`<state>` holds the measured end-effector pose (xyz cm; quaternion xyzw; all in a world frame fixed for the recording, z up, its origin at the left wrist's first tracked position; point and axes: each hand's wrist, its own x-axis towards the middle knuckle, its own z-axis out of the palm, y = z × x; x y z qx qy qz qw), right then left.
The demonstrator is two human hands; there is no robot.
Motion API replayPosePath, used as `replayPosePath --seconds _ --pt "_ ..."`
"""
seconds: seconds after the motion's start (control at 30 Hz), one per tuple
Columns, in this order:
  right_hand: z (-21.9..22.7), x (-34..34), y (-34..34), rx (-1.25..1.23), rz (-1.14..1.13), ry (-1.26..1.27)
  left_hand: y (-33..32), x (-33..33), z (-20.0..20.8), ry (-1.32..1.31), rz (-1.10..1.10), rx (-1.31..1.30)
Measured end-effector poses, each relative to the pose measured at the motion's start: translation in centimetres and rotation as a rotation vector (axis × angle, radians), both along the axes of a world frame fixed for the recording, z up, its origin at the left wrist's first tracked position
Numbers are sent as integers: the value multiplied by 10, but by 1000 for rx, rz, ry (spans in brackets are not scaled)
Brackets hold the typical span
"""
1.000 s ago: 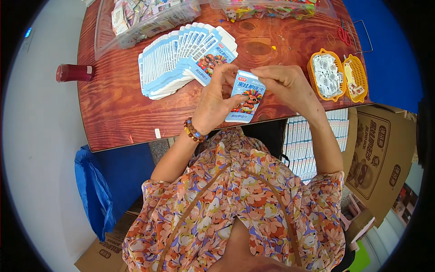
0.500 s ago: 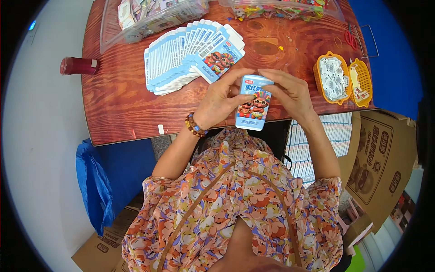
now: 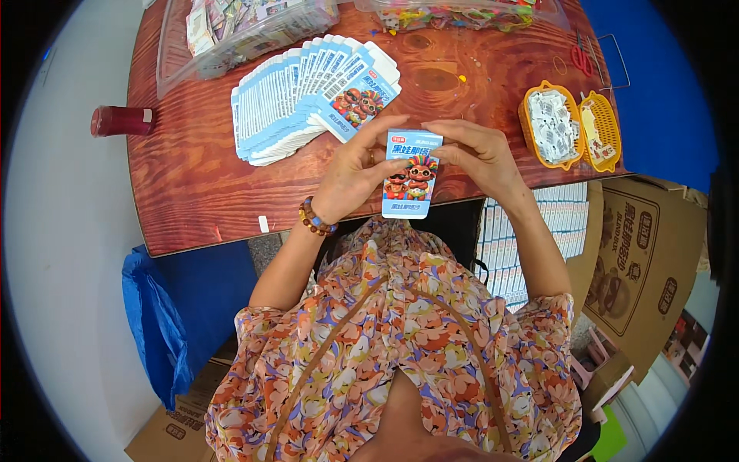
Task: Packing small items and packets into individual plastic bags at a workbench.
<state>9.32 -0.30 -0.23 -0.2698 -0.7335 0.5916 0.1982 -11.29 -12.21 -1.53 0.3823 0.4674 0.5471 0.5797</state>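
A small light-blue and white carton [image 3: 410, 196] with cartoon figures on its front is held upright at the table's near edge. My left hand [image 3: 352, 173] grips its left side, the thumb lying across the front. On the other side my right hand [image 3: 483, 158] has its fingers at the top right corner and its thumb near the upper front. Fingers behind the carton are hidden. Just beyond my left hand, a fanned stack of flat, unfolded cartons [image 3: 265, 115] of the same design lies on the table.
Two clear plastic bins, one of cards [image 3: 254, 46] and one of colourful pieces [image 3: 454, 17], stand at the back. Yellow baskets [image 3: 526, 127] with small white packets sit at right, near red scissors [image 3: 581, 60]. A dark red bottle [image 3: 119, 121] lies at the left edge.
The whole view has shifted slightly, so the table's things appear a little further left. Both hands keep hold of the carton, with the right thumb and fingers slightly changed at its top.
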Motion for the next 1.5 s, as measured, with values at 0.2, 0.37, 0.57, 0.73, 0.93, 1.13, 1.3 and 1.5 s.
replayPosePath --seconds 0.2,0.37,0.57,0.73,0.93,1.13,1.3,1.5 --pt "-6 2 6 184 122 97 0 -2 -3 1 -53 -20" --pt "12 -17 3 -33 61 -11 3 -8 -6 50 -84 -97" --pt "9 -31 20 -53 60 -47 10 -21 7 -55 41 37" --pt "-21 -55 26 -745 -327 348 13 -26 -20 273 290 63" --pt "23 -133 -1 -862 -21 78 13 -47 -5 344 491 389" --pt "80 -229 96 782 -2 -40 -4 -99 15 641 661 162" --pt "41 -319 160 1029 263 -371 -5 -87 21 619 601 144" --pt "32 -356 163 1110 459 -569 -18 -100 12 573 627 101"
